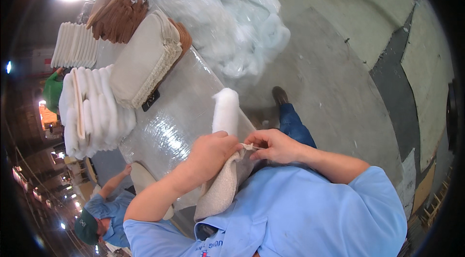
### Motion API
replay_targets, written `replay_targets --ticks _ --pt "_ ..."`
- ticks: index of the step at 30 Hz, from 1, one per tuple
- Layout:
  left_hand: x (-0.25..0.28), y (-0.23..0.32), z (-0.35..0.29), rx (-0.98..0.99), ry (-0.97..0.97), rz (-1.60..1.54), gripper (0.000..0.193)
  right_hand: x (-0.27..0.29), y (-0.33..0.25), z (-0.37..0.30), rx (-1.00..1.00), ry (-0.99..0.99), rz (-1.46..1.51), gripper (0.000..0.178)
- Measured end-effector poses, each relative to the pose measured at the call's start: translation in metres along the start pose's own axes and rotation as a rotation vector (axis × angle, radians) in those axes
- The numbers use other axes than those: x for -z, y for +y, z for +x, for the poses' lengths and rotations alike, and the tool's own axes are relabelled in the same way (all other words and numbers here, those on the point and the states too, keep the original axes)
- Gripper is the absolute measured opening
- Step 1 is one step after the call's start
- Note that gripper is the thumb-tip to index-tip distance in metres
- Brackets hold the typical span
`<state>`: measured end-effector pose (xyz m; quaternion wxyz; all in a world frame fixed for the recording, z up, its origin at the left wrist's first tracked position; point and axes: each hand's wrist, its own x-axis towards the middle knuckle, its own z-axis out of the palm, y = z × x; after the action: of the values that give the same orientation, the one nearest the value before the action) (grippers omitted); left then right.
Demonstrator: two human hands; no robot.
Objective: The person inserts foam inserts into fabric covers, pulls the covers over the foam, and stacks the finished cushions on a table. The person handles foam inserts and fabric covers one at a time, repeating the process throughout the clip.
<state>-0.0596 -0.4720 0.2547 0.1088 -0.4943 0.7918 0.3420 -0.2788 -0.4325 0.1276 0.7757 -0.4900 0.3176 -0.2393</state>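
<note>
Beige fleecy cloth (218, 192) lies against the person's blue shirt (310, 203) near the table (189, 82), a white fluffy roll (226, 111) showing beyond it. The left hand (211, 154) has fingers clamped on its far end; the right hand (277, 146) pinches a pale edge (247, 146). Best, I judge, to brace firmly left, easing that edge evenly.

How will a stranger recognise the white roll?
Start at the shiny grey table. By its right edge, just beyond the person's left hand, is the white roll: one slim fluffy cylinder, unlike the beige cloth or the large white heap in plastic.
</note>
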Motion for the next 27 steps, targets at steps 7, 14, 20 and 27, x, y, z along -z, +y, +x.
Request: replay_targets --ticks 7,14,20,27 --pt "0.000 -0.022 0.018 0.232 -0.303 -0.705 0.034 0.004 0.013 0.011 0.039 -0.030 0.142 0.023" --pt "0.018 -0.024 0.037 0.323 -0.718 -0.872 0.037 0.008 0.008 0.020 0.063 -0.100 0.134 0.020" --pt "0.017 -0.025 0.037 0.128 -0.440 -0.567 0.037 0.008 0.020 0.025 -0.057 -0.176 0.319 0.020" --pt "0.041 -0.017 0.038 0.108 -0.550 -0.333 0.037 0.009 0.013 0.031 0.177 -0.055 -0.230 0.021"
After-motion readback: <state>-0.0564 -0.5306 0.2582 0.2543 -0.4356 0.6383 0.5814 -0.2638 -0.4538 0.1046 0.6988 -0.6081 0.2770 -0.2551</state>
